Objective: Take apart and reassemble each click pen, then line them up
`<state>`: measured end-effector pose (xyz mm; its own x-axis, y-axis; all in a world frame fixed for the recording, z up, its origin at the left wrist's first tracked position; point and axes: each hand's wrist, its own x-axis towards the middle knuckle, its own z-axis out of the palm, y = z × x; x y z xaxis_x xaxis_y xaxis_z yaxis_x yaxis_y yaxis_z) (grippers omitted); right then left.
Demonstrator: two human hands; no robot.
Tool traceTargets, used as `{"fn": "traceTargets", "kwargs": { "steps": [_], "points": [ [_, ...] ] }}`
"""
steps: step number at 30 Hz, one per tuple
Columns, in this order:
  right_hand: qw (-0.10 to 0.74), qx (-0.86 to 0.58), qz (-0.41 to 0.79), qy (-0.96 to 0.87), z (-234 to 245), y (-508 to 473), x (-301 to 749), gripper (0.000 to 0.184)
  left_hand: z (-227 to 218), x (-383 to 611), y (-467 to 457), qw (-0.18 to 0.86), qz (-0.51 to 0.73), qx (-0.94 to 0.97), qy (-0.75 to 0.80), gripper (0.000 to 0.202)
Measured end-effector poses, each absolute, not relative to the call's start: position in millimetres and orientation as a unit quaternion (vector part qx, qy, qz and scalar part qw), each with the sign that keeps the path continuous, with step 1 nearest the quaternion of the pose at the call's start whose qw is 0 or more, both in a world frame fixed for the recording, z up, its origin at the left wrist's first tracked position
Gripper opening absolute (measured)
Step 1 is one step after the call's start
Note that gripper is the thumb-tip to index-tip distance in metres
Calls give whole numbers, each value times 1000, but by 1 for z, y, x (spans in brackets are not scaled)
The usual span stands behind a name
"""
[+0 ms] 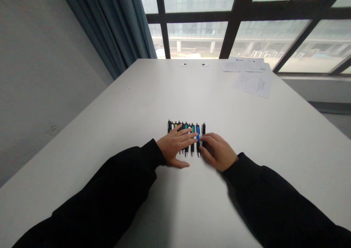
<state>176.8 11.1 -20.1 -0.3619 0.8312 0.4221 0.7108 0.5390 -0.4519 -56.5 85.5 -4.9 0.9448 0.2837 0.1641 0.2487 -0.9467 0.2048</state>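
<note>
Several click pens lie side by side in a row on the white table, their lengths pointing away from me. My left hand [178, 142] is spread flat over the row, fingers apart, hiding the middle of most pens. Green shows on one pen [192, 129] beside its fingertips. A blue-and-black pen [197, 130] lies between my two hands, near the left fingertips. At the right end is a black pen [203, 127]; my right hand [218, 149] curls round it with bent fingers and thumb, covering its lower part.
The white table [131, 112] stretches to the windows. Printed sheets of paper [253, 83] lie at its far right corner. Two small round fittings [184, 64] sit at the far edge. A blue curtain [115, 25] hangs at the back left, beside a grey wall [49, 50].
</note>
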Motion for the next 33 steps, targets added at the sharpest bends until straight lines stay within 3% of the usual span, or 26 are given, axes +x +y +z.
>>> {"fn": "traceTargets", "kwargs": {
  "steps": [10,21,27,33],
  "points": [
    [285,-523,96,-798,-17,13,177,10,-9,-44,76,87,102,984,119,87],
    [209,-513,82,-829,-17,12,173,15,-19,-28,71,63,172,972,146,51],
    [253,-546,114,-791,-18,11,175,12,-22,-19,66,60,198,963,172,35],
    [252,-597,127,-751,-15,9,171,19,-23,-20,66,51,204,961,178,35]
  ]
}}
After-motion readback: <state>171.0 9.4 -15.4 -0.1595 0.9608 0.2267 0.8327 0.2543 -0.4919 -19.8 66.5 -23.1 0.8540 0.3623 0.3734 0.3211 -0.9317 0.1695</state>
